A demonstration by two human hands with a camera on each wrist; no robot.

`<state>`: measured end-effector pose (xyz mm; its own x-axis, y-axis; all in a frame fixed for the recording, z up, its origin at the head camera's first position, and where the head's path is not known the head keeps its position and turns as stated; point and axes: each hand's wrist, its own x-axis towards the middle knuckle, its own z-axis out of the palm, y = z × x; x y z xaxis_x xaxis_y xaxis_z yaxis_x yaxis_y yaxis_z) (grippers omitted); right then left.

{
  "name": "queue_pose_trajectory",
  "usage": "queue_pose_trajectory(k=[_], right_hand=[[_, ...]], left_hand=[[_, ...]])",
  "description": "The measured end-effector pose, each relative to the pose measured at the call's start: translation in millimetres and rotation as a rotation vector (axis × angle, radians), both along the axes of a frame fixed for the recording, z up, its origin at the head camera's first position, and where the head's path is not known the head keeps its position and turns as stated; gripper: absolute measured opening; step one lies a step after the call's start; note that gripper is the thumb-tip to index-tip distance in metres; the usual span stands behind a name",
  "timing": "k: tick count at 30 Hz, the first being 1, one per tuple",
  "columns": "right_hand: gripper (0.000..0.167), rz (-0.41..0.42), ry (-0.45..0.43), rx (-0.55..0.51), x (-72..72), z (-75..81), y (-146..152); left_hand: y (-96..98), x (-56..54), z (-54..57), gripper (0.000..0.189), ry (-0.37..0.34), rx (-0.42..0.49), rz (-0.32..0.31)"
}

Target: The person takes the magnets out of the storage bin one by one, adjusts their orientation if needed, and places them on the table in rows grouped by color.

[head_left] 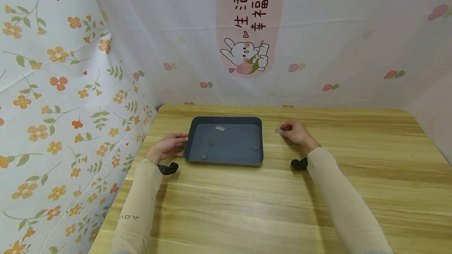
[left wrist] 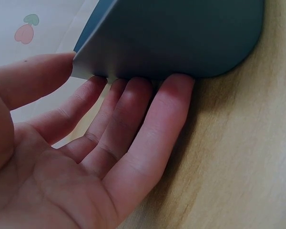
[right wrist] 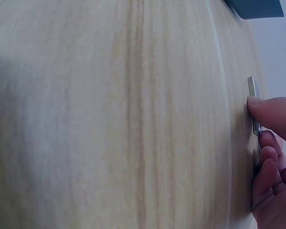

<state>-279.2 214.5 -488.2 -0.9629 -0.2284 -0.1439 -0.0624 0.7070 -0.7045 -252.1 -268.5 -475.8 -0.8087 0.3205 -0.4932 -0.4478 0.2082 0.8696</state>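
Observation:
A dark blue-grey rectangular tray [head_left: 226, 162] lies on the table. My left hand [head_left: 170, 145] is at its left side; in the left wrist view the fingertips [left wrist: 176, 90] touch the tray's outer wall and the thumb tip is at the rim. Right of the tray, my right hand [head_left: 296, 133] pinches a small flat rectangular metal piece [right wrist: 256, 112] between thumb and fingers, low over the wood. Inside the tray lie a similar rectangular piece [head_left: 220, 128] and several small grey discs, one disc [head_left: 255, 148] near the right wall.
The wooden table [head_left: 233, 207] ends at the back against a hanging printed cloth [head_left: 169, 42]. A flowered cloth [head_left: 63, 120] hangs along the left side. Each wrist carries a small black device, such as the right wrist camera [head_left: 299, 164].

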Motion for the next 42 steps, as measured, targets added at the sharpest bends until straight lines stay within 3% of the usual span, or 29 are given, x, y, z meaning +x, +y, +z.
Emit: queue_pose_trajectory(k=[25,33,42], right_hand=[[0.033,-0.011,-0.003,-0.017,-0.3,-0.4,2.0],[0.04,-0.074,-0.105,-0.132,-0.7,6.8,2.6],[0.039,-0.096,-0.048,-0.276,-3.5,28.2,-17.5]], left_hand=[[0.1,0.1,1.3,0.049,-0.012,-0.015,0.005],[0.0,-1.0,0.8,0.048,-0.016,-0.019,-0.007],[0.8,-1.3,0.7,0.047,-0.005,-0.033,0.002]])
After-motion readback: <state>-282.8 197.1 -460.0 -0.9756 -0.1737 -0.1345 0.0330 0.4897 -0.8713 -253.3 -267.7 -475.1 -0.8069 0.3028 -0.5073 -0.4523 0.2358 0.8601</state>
